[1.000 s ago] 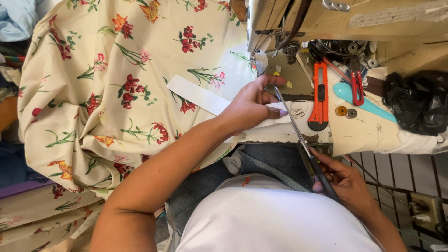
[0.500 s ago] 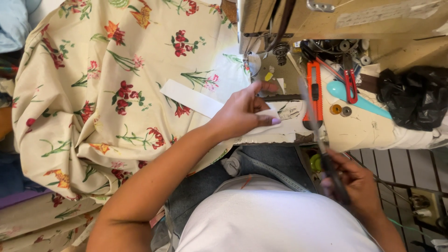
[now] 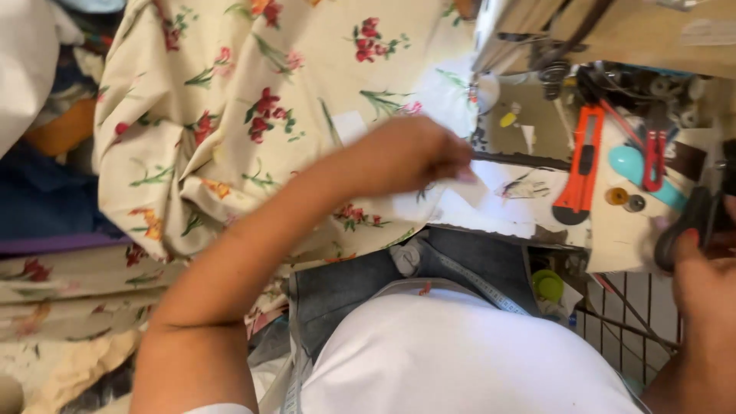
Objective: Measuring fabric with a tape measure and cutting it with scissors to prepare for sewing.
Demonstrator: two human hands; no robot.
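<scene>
Left hand on white strip; right hand on scissors.
The left hand pinches 1 white fabric strip lying on the cream floral cloth, beside the sewing machine. The right hand, well apart, grips 1 pair of black-handled scissors. 1 orange utility knife and 1 red-handled tool lie between them.

White top, dark grey trousers, bare forearms; painted nails on hands.
</scene>
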